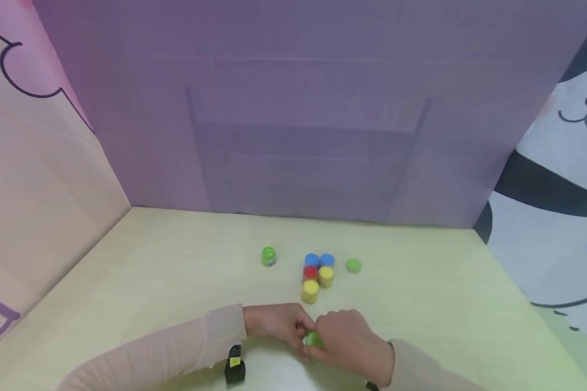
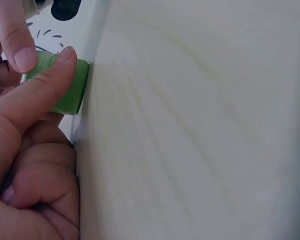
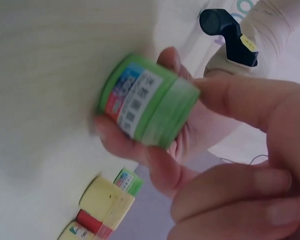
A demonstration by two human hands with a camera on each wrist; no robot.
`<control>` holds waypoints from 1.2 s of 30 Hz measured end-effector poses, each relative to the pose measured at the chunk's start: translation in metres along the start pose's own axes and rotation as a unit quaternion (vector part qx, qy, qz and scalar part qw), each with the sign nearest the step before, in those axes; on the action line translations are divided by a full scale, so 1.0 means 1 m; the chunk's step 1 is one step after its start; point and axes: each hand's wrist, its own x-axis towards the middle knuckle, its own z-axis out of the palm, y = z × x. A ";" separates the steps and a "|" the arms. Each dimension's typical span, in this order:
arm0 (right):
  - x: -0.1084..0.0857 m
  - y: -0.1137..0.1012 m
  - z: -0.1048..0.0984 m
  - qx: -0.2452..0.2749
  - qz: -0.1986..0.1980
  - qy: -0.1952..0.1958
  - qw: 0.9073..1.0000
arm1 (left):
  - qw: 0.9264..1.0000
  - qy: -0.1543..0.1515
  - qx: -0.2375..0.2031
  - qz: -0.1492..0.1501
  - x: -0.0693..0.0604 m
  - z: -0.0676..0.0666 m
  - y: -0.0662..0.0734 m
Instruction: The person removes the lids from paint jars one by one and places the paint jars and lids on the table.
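- Pinching at the lid [image 3: 172, 112], held the upper part of a green jar [image 3: 135, 92] between thumb and finger of the right hand [image 1: 349, 339], with the other fingers curled in.
- Gripped the jar's body in the left hand [image 1: 279, 326], with the thumb laid along its side and the other fingers bent.
- Held the jar low over the near part of the table [image 1: 186, 250], base toward the surface; could not tell whether it touched.
- Saw a cluster just beyond the hands: two yellow jars [image 1: 310, 291], a red jar [image 1: 310, 273] and two blue jars [image 1: 311, 261], standing close together.
- Noted another green jar [image 1: 268, 256] to the cluster's left and a green disc [image 1: 354, 265] to its right, both apart from it.
- Had wide stretches of table on both outer sides, out to the side edges.
- Found the far edge, beyond every jar, along a purple wall [image 1: 298, 108].
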 end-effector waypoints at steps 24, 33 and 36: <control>0.001 -0.003 0.000 -0.002 -0.031 0.008 0.999 | 0.999 0.011 0.015 -0.026 -0.001 0.000 0.004; 0.003 0.001 -0.005 0.001 -0.060 -0.021 0.998 | 1.000 -0.008 -0.001 -0.019 -0.001 -0.001 0.005; 0.003 0.001 -0.008 -0.005 -0.061 -0.035 0.997 | 1.000 -0.012 -0.012 -0.021 -0.002 -0.002 0.006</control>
